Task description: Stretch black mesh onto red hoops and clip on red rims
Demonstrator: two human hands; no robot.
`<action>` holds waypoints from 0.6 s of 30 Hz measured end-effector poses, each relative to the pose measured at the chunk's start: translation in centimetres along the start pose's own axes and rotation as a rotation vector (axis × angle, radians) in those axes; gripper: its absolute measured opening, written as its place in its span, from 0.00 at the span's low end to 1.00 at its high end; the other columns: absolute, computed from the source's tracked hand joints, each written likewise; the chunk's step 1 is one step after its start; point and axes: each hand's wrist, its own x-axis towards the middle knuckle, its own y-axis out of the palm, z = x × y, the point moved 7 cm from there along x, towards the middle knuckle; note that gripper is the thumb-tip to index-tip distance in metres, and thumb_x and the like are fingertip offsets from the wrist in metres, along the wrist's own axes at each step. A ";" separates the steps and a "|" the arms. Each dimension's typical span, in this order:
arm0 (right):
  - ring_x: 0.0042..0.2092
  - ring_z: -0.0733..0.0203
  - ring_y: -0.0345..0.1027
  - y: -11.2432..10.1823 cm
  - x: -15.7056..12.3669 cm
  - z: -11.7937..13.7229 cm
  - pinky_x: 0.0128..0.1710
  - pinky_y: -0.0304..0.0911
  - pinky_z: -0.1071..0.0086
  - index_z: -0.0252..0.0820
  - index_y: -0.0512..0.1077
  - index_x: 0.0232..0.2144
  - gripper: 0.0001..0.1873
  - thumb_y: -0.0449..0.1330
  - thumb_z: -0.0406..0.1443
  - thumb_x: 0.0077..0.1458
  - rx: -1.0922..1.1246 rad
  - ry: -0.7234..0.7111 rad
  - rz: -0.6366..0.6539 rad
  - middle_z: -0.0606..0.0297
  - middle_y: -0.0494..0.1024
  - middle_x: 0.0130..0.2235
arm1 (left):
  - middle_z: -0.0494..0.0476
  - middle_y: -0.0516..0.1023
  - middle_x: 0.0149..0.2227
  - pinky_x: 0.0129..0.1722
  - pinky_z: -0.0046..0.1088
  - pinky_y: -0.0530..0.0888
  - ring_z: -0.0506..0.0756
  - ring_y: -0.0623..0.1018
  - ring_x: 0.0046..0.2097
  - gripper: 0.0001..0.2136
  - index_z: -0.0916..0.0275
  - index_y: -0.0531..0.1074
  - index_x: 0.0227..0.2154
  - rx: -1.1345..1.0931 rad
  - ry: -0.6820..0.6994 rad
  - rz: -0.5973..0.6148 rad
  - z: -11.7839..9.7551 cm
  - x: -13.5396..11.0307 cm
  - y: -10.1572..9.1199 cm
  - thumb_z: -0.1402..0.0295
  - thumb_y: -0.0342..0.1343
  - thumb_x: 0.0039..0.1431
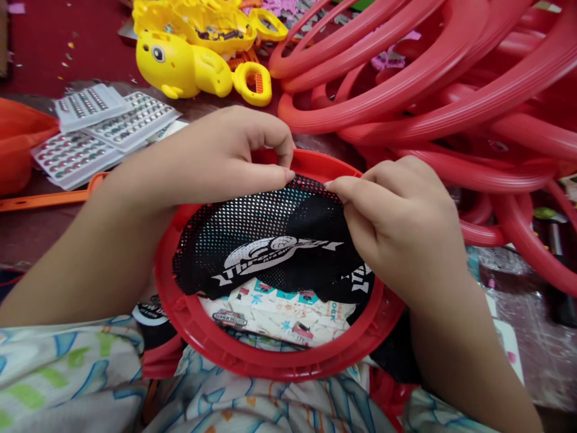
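Observation:
A red plastic ring (288, 364) rests over my lap. Black mesh fabric (252, 216) with a white printed logo spans its upper part, while the lower part of the ring stands uncovered. My left hand (234, 156) pinches the mesh edge near the ring's far rim, thumb against curled fingers. Close beside it, my right hand (396, 210) pinches the same edge a little to the right. Through the ring's opening shows a white printed packet (283, 313). More black fabric (155, 325) with a white print lies below the ring at the left.
Large red hoops (406, 108) are piled at the right and back. A yellow animal-shaped toy shell (175, 66) lies at the back. Trays of small shiny pieces (130, 120) and an orange strip (49, 200) lie at the left. Clear plastic wrap (527, 313) covers the right side.

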 end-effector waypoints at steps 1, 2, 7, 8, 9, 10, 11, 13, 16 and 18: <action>0.34 0.54 0.61 0.1 0.0 0.0 0.36 0.59 0.61 0.38 0.80 0.42 0.17 0.50 0.32 0.69 -0.008 -0.001 0.022 0.60 0.74 0.32 | 0.50 0.71 0.25 0.26 0.25 0.60 0.48 0.67 0.27 0.10 0.63 0.72 0.26 0.002 0.003 0.000 0.0 0.1 0.0 0.61 0.54 0.53; 0.35 0.54 0.62 0.2 0.0 0.0 0.36 0.59 0.60 0.38 0.80 0.42 0.17 0.50 0.33 0.70 -0.005 -0.004 0.037 0.60 0.74 0.32 | 0.49 0.71 0.25 0.27 0.25 0.61 0.48 0.67 0.28 0.11 0.63 0.72 0.26 0.006 0.003 -0.003 0.0 0.1 0.1 0.60 0.54 0.53; 0.36 0.53 0.63 0.4 0.2 0.1 0.37 0.60 0.60 0.36 0.78 0.42 0.17 0.50 0.36 0.70 0.045 0.019 0.050 0.58 0.74 0.33 | 0.47 0.67 0.24 0.28 0.26 0.59 0.48 0.64 0.28 0.17 0.63 0.72 0.29 0.023 0.046 -0.054 -0.8 -0.1 0.2 0.52 0.58 0.59; 0.36 0.53 0.63 0.6 0.2 0.1 0.37 0.59 0.60 0.36 0.78 0.40 0.16 0.51 0.35 0.70 0.054 0.030 0.050 0.58 0.73 0.33 | 0.48 0.68 0.24 0.28 0.26 0.59 0.48 0.64 0.28 0.17 0.62 0.72 0.29 0.036 0.057 -0.061 -0.9 -0.1 0.4 0.51 0.58 0.59; 0.35 0.53 0.63 0.7 0.3 0.1 0.37 0.59 0.60 0.37 0.78 0.38 0.15 0.51 0.35 0.69 0.065 0.046 0.046 0.58 0.73 0.32 | 0.48 0.69 0.24 0.28 0.27 0.59 0.49 0.64 0.28 0.17 0.62 0.71 0.28 0.051 0.065 -0.070 -0.9 -0.1 0.5 0.51 0.58 0.60; 0.35 0.53 0.63 0.8 0.3 0.1 0.37 0.59 0.60 0.37 0.77 0.36 0.14 0.52 0.34 0.68 0.077 0.065 0.044 0.58 0.73 0.31 | 0.48 0.69 0.24 0.28 0.28 0.59 0.49 0.64 0.28 0.17 0.62 0.71 0.28 0.071 0.069 -0.081 -1.0 -0.1 0.7 0.52 0.59 0.60; 0.35 0.53 0.63 0.9 0.3 0.0 0.37 0.59 0.60 0.38 0.77 0.35 0.13 0.53 0.34 0.67 0.089 0.089 0.042 0.59 0.72 0.30 | 0.49 0.69 0.24 0.29 0.29 0.59 0.50 0.64 0.28 0.17 0.61 0.70 0.27 0.093 0.071 -0.093 -1.0 0.0 0.8 0.52 0.59 0.59; 0.34 0.53 0.63 1.1 0.3 -0.2 0.37 0.59 0.59 0.39 0.76 0.34 0.11 0.55 0.34 0.66 0.120 0.125 0.037 0.60 0.71 0.29 | 0.50 0.69 0.25 0.29 0.31 0.58 0.51 0.65 0.28 0.17 0.61 0.68 0.25 0.136 0.067 -0.115 -0.9 0.1 1.1 0.52 0.60 0.58; 0.35 0.53 0.64 1.1 0.0 -0.5 0.38 0.60 0.60 0.41 0.76 0.35 0.09 0.56 0.34 0.64 0.164 0.145 0.026 0.60 0.72 0.30 | 0.51 0.70 0.26 0.29 0.32 0.57 0.52 0.67 0.29 0.17 0.60 0.66 0.25 0.162 0.033 -0.117 -0.6 0.3 1.5 0.51 0.61 0.55; 0.37 0.52 0.65 1.2 -0.1 -0.6 0.38 0.61 0.59 0.42 0.76 0.34 0.07 0.58 0.34 0.63 0.178 0.143 0.021 0.59 0.74 0.31 | 0.50 0.70 0.25 0.30 0.32 0.58 0.52 0.67 0.29 0.16 0.59 0.66 0.25 0.141 0.015 -0.108 -0.5 0.3 1.6 0.53 0.60 0.55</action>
